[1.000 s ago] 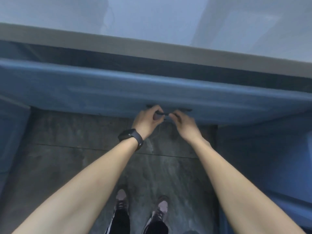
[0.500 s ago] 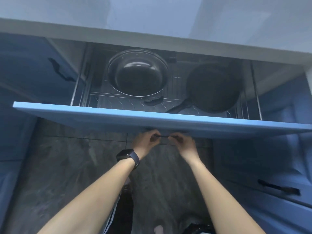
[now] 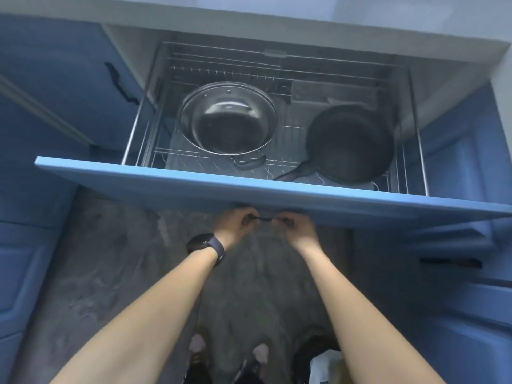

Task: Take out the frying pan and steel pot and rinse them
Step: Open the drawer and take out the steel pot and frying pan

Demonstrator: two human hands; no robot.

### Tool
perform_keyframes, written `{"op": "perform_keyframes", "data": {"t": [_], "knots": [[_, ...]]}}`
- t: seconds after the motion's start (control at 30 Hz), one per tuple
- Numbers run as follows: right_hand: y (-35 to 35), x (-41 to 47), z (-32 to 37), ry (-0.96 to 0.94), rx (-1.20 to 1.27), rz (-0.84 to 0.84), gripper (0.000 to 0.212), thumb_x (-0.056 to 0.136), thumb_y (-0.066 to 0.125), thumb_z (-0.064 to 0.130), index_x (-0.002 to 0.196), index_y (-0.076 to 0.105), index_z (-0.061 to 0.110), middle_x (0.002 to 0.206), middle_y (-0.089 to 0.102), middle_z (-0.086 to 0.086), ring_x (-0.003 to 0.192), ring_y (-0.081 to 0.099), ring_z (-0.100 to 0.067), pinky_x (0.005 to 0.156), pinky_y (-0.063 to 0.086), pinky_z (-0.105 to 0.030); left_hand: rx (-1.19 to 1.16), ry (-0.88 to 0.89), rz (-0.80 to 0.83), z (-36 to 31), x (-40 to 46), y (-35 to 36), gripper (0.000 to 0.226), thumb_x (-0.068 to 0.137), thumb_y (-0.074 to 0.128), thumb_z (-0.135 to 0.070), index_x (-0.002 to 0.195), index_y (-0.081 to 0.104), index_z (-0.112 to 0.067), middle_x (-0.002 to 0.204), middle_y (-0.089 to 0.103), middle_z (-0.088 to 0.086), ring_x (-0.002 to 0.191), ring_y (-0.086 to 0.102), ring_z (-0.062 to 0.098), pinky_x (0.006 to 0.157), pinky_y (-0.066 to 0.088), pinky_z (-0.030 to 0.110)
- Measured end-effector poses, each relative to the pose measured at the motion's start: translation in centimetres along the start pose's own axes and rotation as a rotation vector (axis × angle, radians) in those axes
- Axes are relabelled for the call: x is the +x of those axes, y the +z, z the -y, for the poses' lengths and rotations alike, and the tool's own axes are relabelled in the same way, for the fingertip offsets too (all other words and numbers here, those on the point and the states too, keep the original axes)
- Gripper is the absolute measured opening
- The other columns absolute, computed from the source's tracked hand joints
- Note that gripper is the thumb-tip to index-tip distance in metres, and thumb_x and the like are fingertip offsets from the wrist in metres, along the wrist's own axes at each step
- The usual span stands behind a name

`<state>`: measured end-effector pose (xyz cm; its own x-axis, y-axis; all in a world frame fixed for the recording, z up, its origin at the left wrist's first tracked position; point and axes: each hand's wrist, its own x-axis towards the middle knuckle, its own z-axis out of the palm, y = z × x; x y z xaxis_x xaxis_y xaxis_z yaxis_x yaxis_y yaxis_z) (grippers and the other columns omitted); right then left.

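From the head view we see a wide blue drawer front [image 3: 249, 194] pulled out from under the pale table [image 3: 277, 20] edge, with a wire-rack drawer basket [image 3: 277, 70] open behind it. Our left hand [image 3: 235, 224] and right hand [image 3: 297, 227] are both curled round the thin dark drawer handle [image 3: 264, 219] beneath the front panel, side by side and just apart. A dark wristwatch [image 3: 206, 245] sits on our left wrist. Inside the basket the round shiny steel pot [image 3: 227, 119] lies on the left, its small loop handle towards us. The round black frying pan [image 3: 350, 142] lies on the right, just beside the pot, its long dark handle pointing towards the drawer front. Below our forearms is a grey marbled floor [image 3: 124, 259], with blue cabinet doors [image 3: 41, 92] on either side
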<state>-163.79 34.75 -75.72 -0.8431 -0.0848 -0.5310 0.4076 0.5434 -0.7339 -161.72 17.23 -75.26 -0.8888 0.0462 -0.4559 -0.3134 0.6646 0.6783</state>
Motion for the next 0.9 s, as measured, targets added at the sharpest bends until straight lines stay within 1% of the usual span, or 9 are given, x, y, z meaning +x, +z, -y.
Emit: {"op": "perform_keyframes", "data": {"t": [0.07,0.17,0.37,0.43,0.53,0.6,0.67,0.77,0.9], "knots": [[0.4,-0.7,-0.6,0.024,0.01,-0.004,0.01,0.081,0.069,0.018,0.09,0.073,0.021,0.086,0.071,-0.003,0.085,0.064,-0.013,0.076,0.045,-0.019,0.052,0.014,-0.04,0.4,-0.8,0.5,0.013,0.087,0.062,-0.03,0.092,0.066,-0.018,0.073,0.057,-0.005,0.071,0.052,0.014,0.067,0.04,0.03],[0.9,-1.7,-1.1,0.028,-0.019,0.004,0.007,0.081,0.07,0.02,0.086,0.072,0.024,0.084,0.071,-0.003,0.083,0.064,-0.015,0.079,0.045,-0.023,0.065,0.016,-0.055,0.8,-2.0,1.3,0.012,0.089,0.06,-0.03,0.091,0.065,-0.019,0.073,0.056,-0.006,0.074,0.056,0.02,0.069,0.044,0.033],[1.3,-3.5,-1.2,0.04,-0.097,-0.015,0.012,0.083,0.067,0.017,0.094,0.073,0.017,0.084,0.066,-0.002,0.082,0.059,-0.013,0.056,0.037,-0.012,0.087,0.005,-0.025,1.7,-3.5,2.1,0.005,0.088,0.055,-0.033,0.089,0.058,-0.029,0.087,0.068,0.005,0.082,0.062,0.031,0.074,0.05,0.038],[1.7,-4.0,-1.1,0.043,-0.105,-0.029,0.014,0.085,0.065,0.016,0.096,0.073,0.016,0.089,0.068,-0.005,0.083,0.057,-0.013,0.054,0.036,-0.011,0.098,0.0,-0.022,1.7,-3.9,2.4,0.011,0.09,0.053,-0.021,0.098,0.061,-0.021,0.096,0.067,0.01,0.088,0.061,0.034,0.071,0.045,0.035],[2.0,-4.7,-0.8,0.055,-0.11,-0.057,0.019,0.088,0.058,0.01,0.103,0.07,0.012,0.105,0.07,-0.01,0.092,0.061,-0.018,0.065,0.033,-0.013,0.187,0.013,0.062,0.9,-5.0,2.0,0.033,0.092,0.048,-0.018,0.124,0.053,-0.023,0.115,0.064,0.012,0.099,0.06,0.034,0.072,0.043,0.031],[1.8,-6.0,-0.1,0.049,-0.154,0.027,0.029,0.089,0.054,0.011,0.116,0.064,0.012,0.116,0.067,-0.009,0.107,0.061,-0.024,0.075,0.036,-0.016,0.219,0.056,0.135,-0.2,-6.8,0.6,0.041,0.092,0.049,-0.026,0.133,0.046,-0.028,0.128,0.06,0.007,0.109,0.058,0.03,0.084,0.047,0.033],[1.0,-8.5,1.4,0.021,-0.186,0.146,0.037,0.086,0.057,0.026,0.121,0.06,0.014,0.113,0.066,-0.003,0.109,0.061,-0.022,0.079,0.039,-0.02,0.2,0.128,0.146,-1.9,-9.8,-1.7,0.037,0.091,0.051,-0.034,0.128,0.051,-0.033,0.125,0.062,-0.005,0.109,0.059,0.017,0.089,0.047,0.03],[-2.2,-13.8,5.4,-0.05,-0.092,0.252,0.02,0.089,0.061,0.028,0.106,0.069,0.02,0.103,0.073,0.002,0.088,0.067,-0.008,0.084,0.052,-0.027,0.054,0.218,0.136,-5.7,-15.5,-8.1,0.021,0.089,0.055,-0.039,0.108,0.063,-0.036,0.103,0.067,-0.022,0.089,0.06,-0.003,0.084,0.048,0.023],[-8.2,-18.7,12.9,-0.13,0.106,0.28,0.008,0.09,0.061,0.02,0.091,0.068,0.017,0.091,0.075,-0.001,0.07,0.065,-0.002,0.07,0.051,-0.015,0.003,0.257,-0.016,-10.4,-17.9,-19.0,0.012,0.087,0.061,-0.037,0.096,0.069,-0.037,0.091,0.067,-0.03,0.086,0.062,-0.01,0.078,0.044,0.008]]}}
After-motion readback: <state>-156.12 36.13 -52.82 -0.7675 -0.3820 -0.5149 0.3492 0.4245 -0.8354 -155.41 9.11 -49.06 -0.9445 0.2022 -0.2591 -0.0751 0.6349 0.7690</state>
